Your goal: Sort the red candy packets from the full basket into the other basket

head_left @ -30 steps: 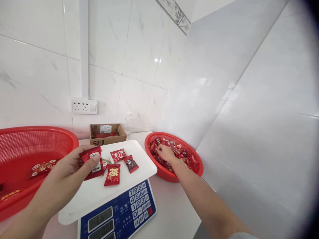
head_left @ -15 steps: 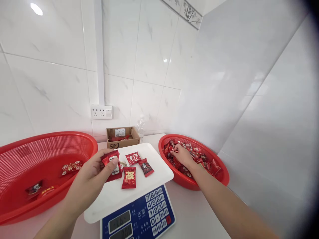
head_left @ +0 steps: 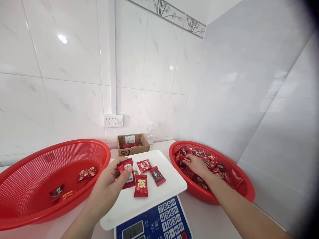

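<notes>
My left hand (head_left: 111,186) pinches a red wrapped candy (head_left: 127,177) with white lettering between thumb and fingers, above the white pan (head_left: 159,196) of a digital scale. On the pan lie a red candy with a gold print (head_left: 141,186), a dark-red one (head_left: 157,176) and a red-and-white one (head_left: 144,165); another is partly hidden behind my left hand. My right hand (head_left: 198,165) reaches into the right red basket (head_left: 199,198), its fingers closed on a red wrapped candy (head_left: 184,158) at the left side of the pile.
A larger red basket (head_left: 25,217) on the left holds a few wrapped candies. Behind the scale stand an open cardboard box (head_left: 134,151) with red packets and a clear plastic bottle (head_left: 150,132). The scale's blue keypad panel (head_left: 154,219) faces me. Tiled walls close off the back and right.
The camera view has tilted up and swung left, so everything sits lower and further right. Both hands stay at nearly the same places, the left still holding its candy.
</notes>
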`<action>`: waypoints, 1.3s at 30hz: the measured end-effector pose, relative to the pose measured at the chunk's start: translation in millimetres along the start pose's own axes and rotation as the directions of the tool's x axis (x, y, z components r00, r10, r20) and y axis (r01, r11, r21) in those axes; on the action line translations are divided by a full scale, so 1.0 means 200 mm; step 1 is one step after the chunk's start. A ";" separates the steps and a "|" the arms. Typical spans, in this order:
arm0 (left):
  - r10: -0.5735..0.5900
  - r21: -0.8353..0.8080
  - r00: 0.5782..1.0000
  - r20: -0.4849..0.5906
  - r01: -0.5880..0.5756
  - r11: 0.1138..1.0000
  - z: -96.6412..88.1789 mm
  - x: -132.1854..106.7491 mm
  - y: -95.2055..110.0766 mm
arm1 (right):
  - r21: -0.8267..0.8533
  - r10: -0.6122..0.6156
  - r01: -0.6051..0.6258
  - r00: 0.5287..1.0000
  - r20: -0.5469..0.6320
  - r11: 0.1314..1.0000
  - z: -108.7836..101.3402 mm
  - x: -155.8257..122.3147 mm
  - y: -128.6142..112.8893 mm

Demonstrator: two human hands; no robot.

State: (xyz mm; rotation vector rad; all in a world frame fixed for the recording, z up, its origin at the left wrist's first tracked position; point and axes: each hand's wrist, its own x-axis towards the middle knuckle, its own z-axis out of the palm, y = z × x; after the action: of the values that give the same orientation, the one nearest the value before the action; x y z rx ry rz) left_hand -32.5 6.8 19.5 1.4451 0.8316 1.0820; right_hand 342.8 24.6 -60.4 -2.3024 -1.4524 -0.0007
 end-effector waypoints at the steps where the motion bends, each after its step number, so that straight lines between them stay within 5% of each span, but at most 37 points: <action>1: -0.010 -0.006 1.000 0.000 0.010 1.000 0.00 0.00 0.00 | -0.003 -0.002 0.002 1.000 0.004 1.000 0.00 0.00 0.00; 15: -0.032 -0.035 0.994 0.108 0.036 0.999 -0.03 0.02 -0.04 | -0.038 0.037 -0.035 0.999 0.035 0.999 -0.01 0.00 -0.01; 31: 0.078 0.103 0.997 0.030 -0.080 0.991 -0.04 0.04 -0.03 | 0.116 0.039 -0.031 0.997 -0.072 0.993 -0.05 0.00 -0.03; 36: 0.158 0.098 0.987 -0.035 -0.154 0.983 -0.06 0.07 -0.06 | 0.259 -0.024 0.051 0.994 -0.109 0.965 -0.17 -0.03 -0.18; 39: 0.133 0.054 0.991 -0.022 -0.132 0.990 -0.07 0.09 -0.08 | 0.444 -0.182 0.185 0.982 -0.050 0.877 -0.23 -0.10 -0.37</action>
State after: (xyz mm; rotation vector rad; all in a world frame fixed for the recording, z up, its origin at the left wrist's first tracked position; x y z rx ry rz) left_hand -37.8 29.7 7.5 1.5507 0.7960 1.1888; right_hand 279.0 19.2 2.7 -1.7871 -1.4806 0.2458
